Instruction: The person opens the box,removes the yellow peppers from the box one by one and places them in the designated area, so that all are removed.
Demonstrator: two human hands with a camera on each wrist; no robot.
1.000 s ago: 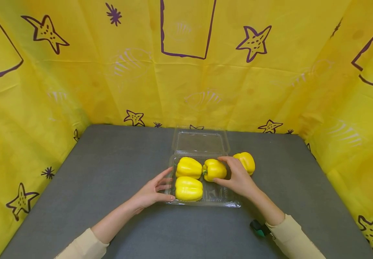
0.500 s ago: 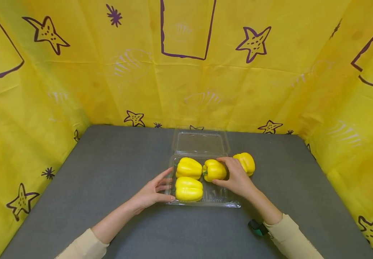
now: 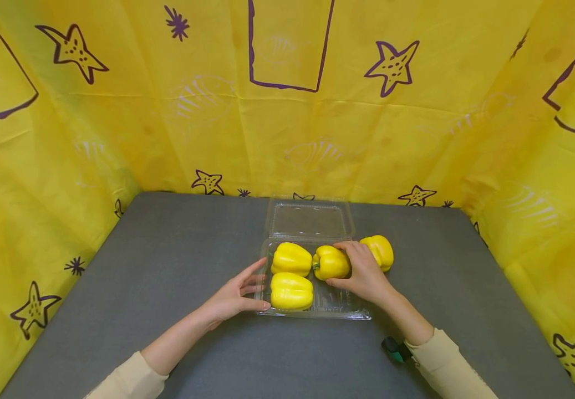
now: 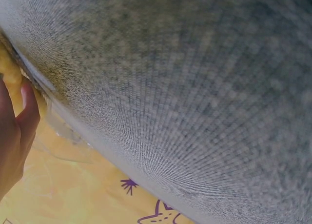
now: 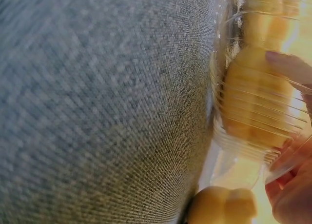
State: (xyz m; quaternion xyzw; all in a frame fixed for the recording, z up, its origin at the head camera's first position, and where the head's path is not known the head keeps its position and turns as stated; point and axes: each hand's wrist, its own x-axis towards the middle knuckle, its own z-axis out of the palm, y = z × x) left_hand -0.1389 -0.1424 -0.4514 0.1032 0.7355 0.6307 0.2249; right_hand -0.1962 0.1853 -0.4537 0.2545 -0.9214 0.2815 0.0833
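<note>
A clear plastic clamshell container point(image 3: 332, 314) lies with its lid point(image 3: 309, 219) folded back. Two yellow bell peppers sit in its left half, one behind point(image 3: 291, 258), one in front point(image 3: 291, 292). My right hand point(image 3: 367, 275) grips a third yellow bell pepper point(image 3: 329, 262) between thumb and fingers, in the back right of the container, stem facing left. Through the ribbed clear wall, the right wrist view shows this bell pepper point(image 5: 253, 97). Along the container's left side my left hand point(image 3: 232, 296) spreads its fingers, thumb at the front left corner.
Another yellow bell pepper point(image 3: 380, 252) stands on the grey table point(image 3: 192, 238) just right of the container, partly behind my right hand. A yellow cloth point(image 3: 217, 138) with starfish drawings walls in the back and sides. A dark band point(image 3: 395, 350) shows at the right wrist.
My right hand stays on the bell pepper with only a very slight shift of the wrist. The left hand, the container and the other bell peppers keep their places.
</note>
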